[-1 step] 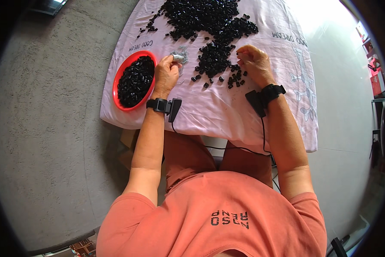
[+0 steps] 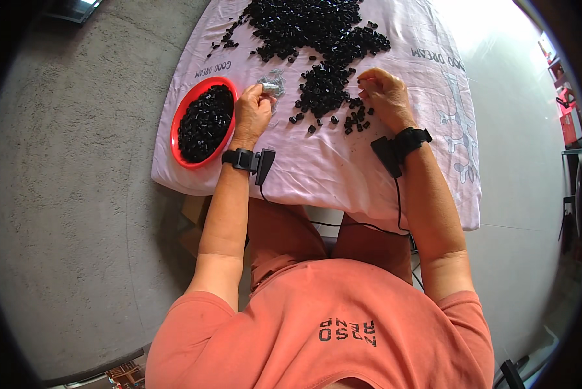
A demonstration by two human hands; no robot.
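Two bare forearms reach up from the salmon shirt [image 2: 304, 305], each with a black wristband, left [image 2: 239, 159] and right [image 2: 414, 139]. From my distant post, I note hands well apart over the pink cloth [image 2: 343, 165].

Left hand [image 2: 252, 115]: thumb and fingers closed on a silvery tube-like object [image 2: 269, 87], beside the red bowl [image 2: 174, 133]. Bowl holds many black pieces [image 2: 203, 126].

Right hand [image 2: 391, 97]: fingers curled at the right edge of a small heap [image 2: 323, 87] of similar pieces. Dark speck at the fingertips; can't tell whether a piece is gripped. A few strays lie nearer, below that hand.

Farther off, the large black pile [image 2: 310, 23] joins the small heap.

Change since the preceding frame: none I can make out. My reading: handling at a momentary standstill.
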